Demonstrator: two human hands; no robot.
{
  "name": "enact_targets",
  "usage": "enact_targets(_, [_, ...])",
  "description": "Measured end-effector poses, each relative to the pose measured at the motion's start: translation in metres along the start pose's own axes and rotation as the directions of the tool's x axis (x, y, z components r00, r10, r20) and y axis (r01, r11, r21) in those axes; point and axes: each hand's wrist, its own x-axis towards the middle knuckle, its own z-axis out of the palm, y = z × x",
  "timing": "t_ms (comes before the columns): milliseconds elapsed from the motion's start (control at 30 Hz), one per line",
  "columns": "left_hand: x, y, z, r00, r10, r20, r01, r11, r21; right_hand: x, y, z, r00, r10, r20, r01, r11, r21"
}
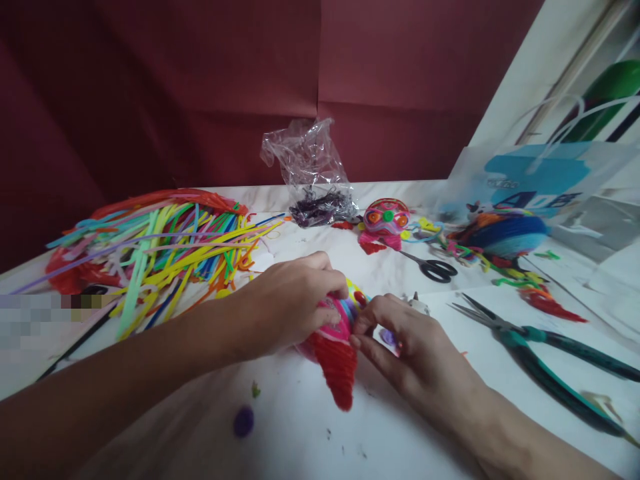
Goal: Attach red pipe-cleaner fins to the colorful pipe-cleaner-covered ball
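Observation:
My left hand (290, 300) is curled over a small figure made of pipe cleaners (336, 347), pink and striped on top with a red cone-shaped part pointing toward me. My right hand (405, 347) pinches the same figure from the right side, fingertips at its top near a yellow and red bit. The figure rests on the white table (310, 433) between both hands. What lies under my left palm is hidden.
A big pile of coloured pipe cleaners (165, 253) lies at left. A clear plastic bag (313, 173), a finished pink figure (385, 223), black scissors (433, 267), long-nose pliers (540, 347), a blue yarn-like figure (505, 233) and a purple pompom (243, 421) are around.

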Motion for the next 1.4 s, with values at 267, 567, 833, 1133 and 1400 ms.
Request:
enact_targets(267, [0.012,-0.01,-0.011,0.999,-0.048,0.002,0.048,0.988,-0.146,0.004,0.0,0.0,0.999,0.029,0.026,-0.029,0.999,0.013])
enact_targets(567, [0.017,-0.014,-0.008,0.999,-0.012,0.043,0.019,0.982,-0.187,0.004,-0.001,-0.002,0.993,0.09,0.071,-0.092,0.996,0.021])
enact_targets(833, [0.016,-0.012,-0.013,0.99,-0.008,0.14,0.031,0.986,-0.161,0.012,-0.001,-0.017,0.925,0.335,0.18,-0.377,0.872,0.312])
enact_targets(1133, [0.015,-0.01,-0.017,0.988,-0.026,0.152,0.048,0.989,-0.139,0.001,0.012,0.005,0.876,0.463,0.137,-0.482,0.827,0.287])
enact_targets(1400, [0.014,-0.015,-0.014,0.99,0.0,0.144,0.025,0.985,-0.169,0.008,0.015,0.007,0.86,0.408,0.306,-0.506,0.752,0.422])
